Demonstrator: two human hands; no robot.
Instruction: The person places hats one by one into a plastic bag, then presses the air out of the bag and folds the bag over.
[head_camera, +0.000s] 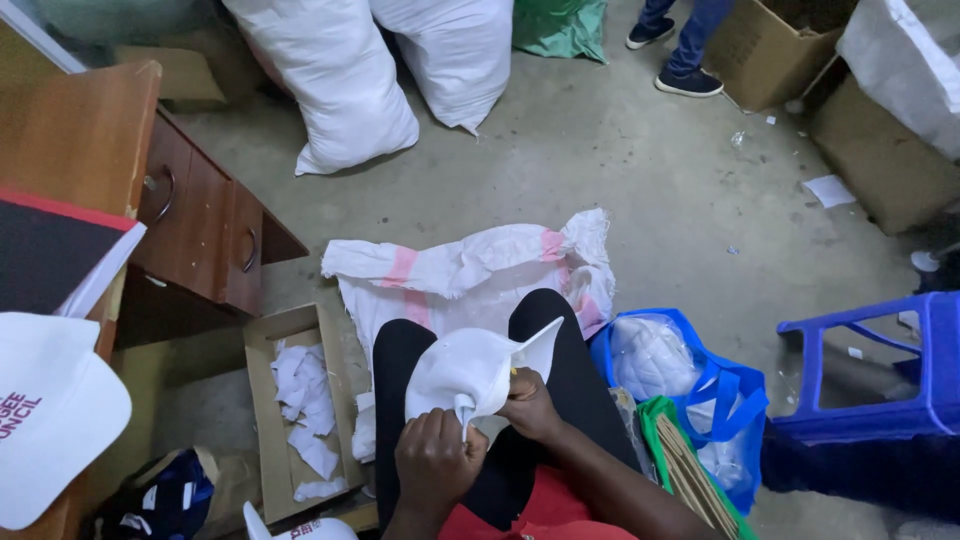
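A white cap (465, 372) rests over my lap, its brim pointing up to the right. My left hand (437, 462) pinches a bit of the cap's white fabric at its lower edge. My right hand (530, 403) grips the cap's right side, just under the brim. Both hands sit above my black-trousered knees. A small yellow bit shows by the right fingers; what it is cannot be told.
A white sack with pink stripes (470, 270) lies on the floor ahead. A cardboard box of white scraps (300, 400) stands at left, a wooden desk (90, 150) beyond. A blue bag (690, 390) and blue stool (880, 370) are at right. Another person's feet (675, 50) stand far off.
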